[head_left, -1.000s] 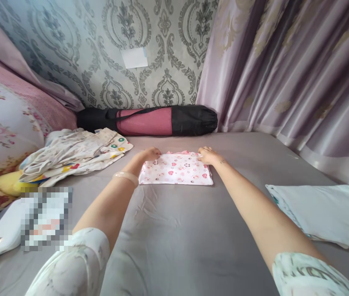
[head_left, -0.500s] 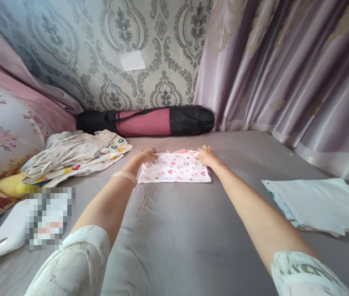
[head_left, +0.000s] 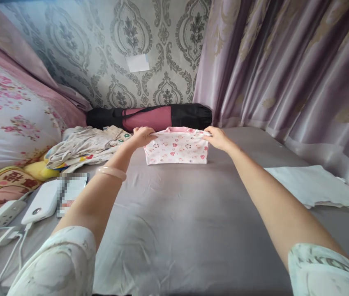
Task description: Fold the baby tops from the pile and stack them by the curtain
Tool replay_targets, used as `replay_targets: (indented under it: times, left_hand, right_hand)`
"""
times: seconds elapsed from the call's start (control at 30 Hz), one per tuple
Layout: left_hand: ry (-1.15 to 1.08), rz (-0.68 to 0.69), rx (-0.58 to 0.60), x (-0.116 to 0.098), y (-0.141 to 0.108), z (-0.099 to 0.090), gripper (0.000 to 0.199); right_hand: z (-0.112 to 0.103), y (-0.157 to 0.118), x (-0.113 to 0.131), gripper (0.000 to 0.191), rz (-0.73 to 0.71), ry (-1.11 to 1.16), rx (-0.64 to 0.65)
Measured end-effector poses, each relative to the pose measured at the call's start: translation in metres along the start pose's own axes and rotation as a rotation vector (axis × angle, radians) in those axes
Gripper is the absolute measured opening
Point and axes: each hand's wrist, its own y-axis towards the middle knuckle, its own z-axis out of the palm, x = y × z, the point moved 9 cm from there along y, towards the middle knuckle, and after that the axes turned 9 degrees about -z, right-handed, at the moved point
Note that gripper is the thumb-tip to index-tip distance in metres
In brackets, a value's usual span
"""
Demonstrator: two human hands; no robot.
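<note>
A folded white cloth with pink hearts and small prints (head_left: 176, 149) is in the middle of the grey sheet, with a pink edge along its top. My left hand (head_left: 143, 136) pinches its upper left corner, and a pale bangle circles that forearm. At the upper right corner, my right hand (head_left: 218, 138) grips the same cloth between thumb and fingers. The cloth's upper edge looks raised between both hands, while its lower edge is at the sheet.
A rolled pink mat in a black bag (head_left: 149, 119) lies by the wall. Crumpled clothes (head_left: 84, 146), a floral pillow (head_left: 14, 119), a white power bank (head_left: 42, 201) and a power strip (head_left: 3, 220) are left. A folded pale cloth (head_left: 316, 185) is right.
Both hands have lifted the top edge of the printed cloth, and more of its pink edge shows. The camera view has shifted, bringing the power strip into sight.
</note>
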Motion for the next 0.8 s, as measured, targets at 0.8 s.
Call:
replay_targets:
  times: [0.8]
  left_hand:
    - [-0.079,0.236,0.075,-0.006,-0.173,0.087,0.054]
  right_hand:
    - [0.053,-0.168,0.059,0.044,-0.367,-0.135,0.207]
